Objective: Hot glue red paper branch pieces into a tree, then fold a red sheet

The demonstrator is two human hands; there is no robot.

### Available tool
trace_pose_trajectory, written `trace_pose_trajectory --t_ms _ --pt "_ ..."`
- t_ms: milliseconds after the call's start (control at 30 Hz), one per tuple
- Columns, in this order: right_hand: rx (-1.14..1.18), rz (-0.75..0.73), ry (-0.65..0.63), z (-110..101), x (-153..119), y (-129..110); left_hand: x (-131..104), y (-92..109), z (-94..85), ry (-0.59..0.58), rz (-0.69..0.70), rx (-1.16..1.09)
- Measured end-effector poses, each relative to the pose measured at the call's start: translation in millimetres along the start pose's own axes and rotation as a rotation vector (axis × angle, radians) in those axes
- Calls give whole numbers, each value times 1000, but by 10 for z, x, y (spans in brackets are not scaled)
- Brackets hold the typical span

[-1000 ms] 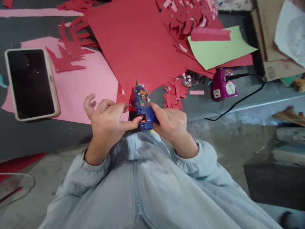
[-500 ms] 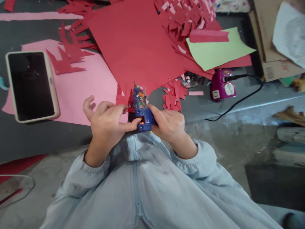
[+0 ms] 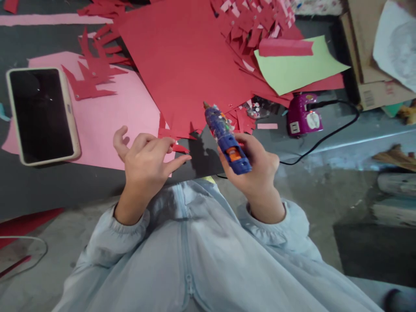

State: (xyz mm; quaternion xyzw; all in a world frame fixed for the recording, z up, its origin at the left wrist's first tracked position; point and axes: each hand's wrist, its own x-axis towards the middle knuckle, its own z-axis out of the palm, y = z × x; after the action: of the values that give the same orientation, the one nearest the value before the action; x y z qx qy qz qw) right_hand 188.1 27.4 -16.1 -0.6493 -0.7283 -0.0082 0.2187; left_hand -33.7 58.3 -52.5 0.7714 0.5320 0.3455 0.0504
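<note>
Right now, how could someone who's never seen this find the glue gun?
Find the dark table with the big red sheet. At the table's near edge, the right hand holds the glue gun, tip pointing toward the sheet. Its deep blue body stands out from the red and pink paper nearby.

Loose pale blue cloth jacket, zipped up the front

From here I see a matching pale blue zip with a small slim pull, the two edges parting beside it. Roomy, creased cloth sleeves end in gathered, ruffled cuffs above a bare left hand and bare right hand.
</note>
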Motion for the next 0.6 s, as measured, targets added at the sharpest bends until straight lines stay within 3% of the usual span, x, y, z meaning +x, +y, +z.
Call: trace_pose_trajectory --t_ms 200,433,600 --pt "97 91 -61 -110 -84 -25 0 44 1 12 -17 7" --pt "255 350 -352 -235 -120 -6 -6 61 0 2 14 39" --pt "276 369 -455 -338 -113 -34 3 64 23 42 6 52"
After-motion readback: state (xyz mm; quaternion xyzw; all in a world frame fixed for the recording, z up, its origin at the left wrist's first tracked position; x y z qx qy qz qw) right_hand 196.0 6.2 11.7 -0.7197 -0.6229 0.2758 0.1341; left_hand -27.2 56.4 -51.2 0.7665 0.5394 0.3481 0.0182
